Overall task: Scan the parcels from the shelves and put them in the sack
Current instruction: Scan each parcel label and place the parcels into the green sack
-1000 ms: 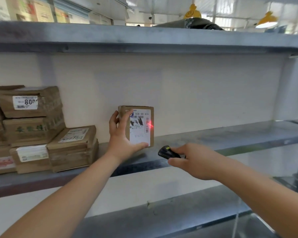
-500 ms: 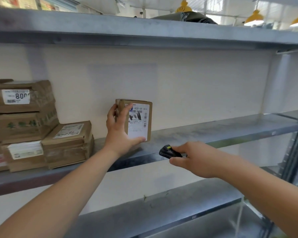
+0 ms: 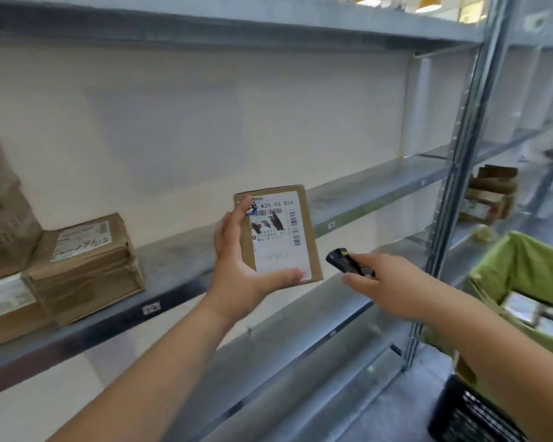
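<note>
Two hands are working in front of the shelves: the left hand (image 3: pixel 237 275) is cradling one small parcel (image 3: pixel 280 234) upright, label facing the camera, thumb under its lower edge and fingers along its left side; the right hand (image 3: pixel 387 282) is pinching one black scanner (image 3: pixel 345 261) just beside it. One green sack (image 3: pixel 521 269) is sitting open at right. Farther left, several stacked parcels (image 3: pixel 83 266) are resting on the shelf (image 3: pixel 179 266).

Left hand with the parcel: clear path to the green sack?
Probably yes. The left hand holds the parcel clear of the shelf; the sack gapes open, though the right hand lies between.
</note>
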Motion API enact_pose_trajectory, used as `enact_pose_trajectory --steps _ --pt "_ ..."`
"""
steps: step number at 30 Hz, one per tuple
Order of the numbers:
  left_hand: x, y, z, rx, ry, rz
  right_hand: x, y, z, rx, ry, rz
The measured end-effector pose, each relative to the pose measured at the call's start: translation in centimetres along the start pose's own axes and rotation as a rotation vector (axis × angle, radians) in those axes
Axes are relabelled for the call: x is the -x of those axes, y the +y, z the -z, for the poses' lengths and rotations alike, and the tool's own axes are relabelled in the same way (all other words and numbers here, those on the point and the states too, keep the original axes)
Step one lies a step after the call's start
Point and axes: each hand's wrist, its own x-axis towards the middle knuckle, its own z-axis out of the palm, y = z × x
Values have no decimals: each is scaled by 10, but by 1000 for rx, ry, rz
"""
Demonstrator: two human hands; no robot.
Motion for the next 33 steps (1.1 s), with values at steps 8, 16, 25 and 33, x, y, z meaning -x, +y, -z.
enact_pose_trajectory --steps 8,16,25,33 --pt "85 -36 -91 131 -334 108 121 59 -59 -125 167 -379" --pt "163 -64 -192 295 -598 282 222 123 -115 -183 344 -718" --pt "164 -58 -321 364 -801 315 269 224 -100 -318 298 -917" --pt "130 -42 -425 185 -818 277 251 313 -43 -286 299 -962"
